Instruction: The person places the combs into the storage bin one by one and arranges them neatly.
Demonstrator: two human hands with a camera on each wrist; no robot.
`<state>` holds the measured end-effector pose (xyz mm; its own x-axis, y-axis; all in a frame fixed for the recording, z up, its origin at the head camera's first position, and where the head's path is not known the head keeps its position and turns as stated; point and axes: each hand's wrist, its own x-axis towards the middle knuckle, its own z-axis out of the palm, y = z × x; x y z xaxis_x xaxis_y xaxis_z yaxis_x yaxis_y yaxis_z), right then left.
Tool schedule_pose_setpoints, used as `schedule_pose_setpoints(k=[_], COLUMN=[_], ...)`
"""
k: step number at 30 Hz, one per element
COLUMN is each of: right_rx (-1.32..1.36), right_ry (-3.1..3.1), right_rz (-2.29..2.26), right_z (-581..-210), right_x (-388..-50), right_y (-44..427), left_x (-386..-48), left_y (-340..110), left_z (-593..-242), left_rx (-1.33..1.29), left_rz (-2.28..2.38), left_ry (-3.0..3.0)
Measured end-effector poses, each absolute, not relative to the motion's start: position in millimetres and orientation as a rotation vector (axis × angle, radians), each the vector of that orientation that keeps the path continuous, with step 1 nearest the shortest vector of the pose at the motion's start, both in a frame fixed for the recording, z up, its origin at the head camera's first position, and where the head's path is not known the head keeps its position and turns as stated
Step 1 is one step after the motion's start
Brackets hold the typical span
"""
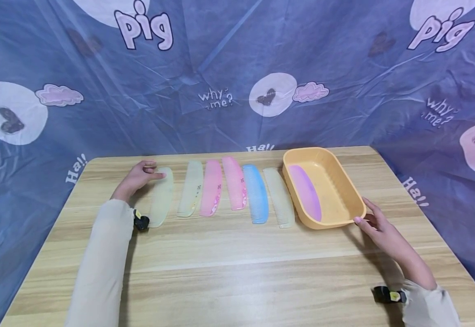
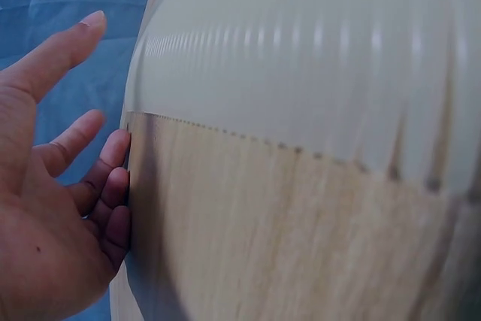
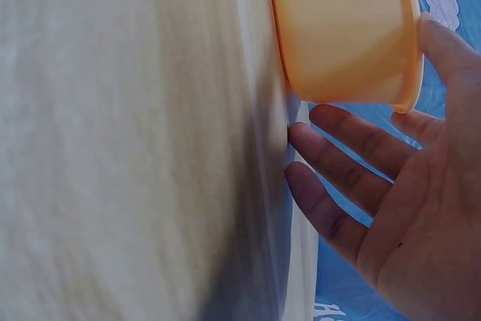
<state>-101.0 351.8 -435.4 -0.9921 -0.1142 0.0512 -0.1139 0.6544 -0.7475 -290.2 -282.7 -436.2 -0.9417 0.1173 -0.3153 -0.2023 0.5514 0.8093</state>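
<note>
"Left hand (image 1: 136,178)?"
"Fingers spread, empty, by the curved pale-green plastic comb (image 1: 162,196), ten o'clock on the wooden table (image 1: 229,272); lying flat, it could slip."
"Right hand (image 1: 386,234)?"
"Fingers wide at the oblong orange plastic basket (image 1: 330,190), four-o'clock corner; nudging could shift it."

Both arms (image 1: 100,263) outstretched, left fingers (image 2: 74,138) parted

The wrist views cut off the pale comb (image 2: 248,58) (blurred at right) and the orange tray (image 3: 346,35).
</note>
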Motion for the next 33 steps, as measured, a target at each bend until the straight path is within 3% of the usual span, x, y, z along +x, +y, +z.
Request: schedule_pose_setpoints(k=[33], right_rx=[-0.208], right_ry=[2.846], right_rz=[-1.305], right_z=[-436.6], right_x=[-100.4], right_y=[353.9], left_x=[-286.4], left_y=[-277.6], left_z=[-438.1], left_rx=[-0.052], left_rz=[1.122], left_ry=[2.546])
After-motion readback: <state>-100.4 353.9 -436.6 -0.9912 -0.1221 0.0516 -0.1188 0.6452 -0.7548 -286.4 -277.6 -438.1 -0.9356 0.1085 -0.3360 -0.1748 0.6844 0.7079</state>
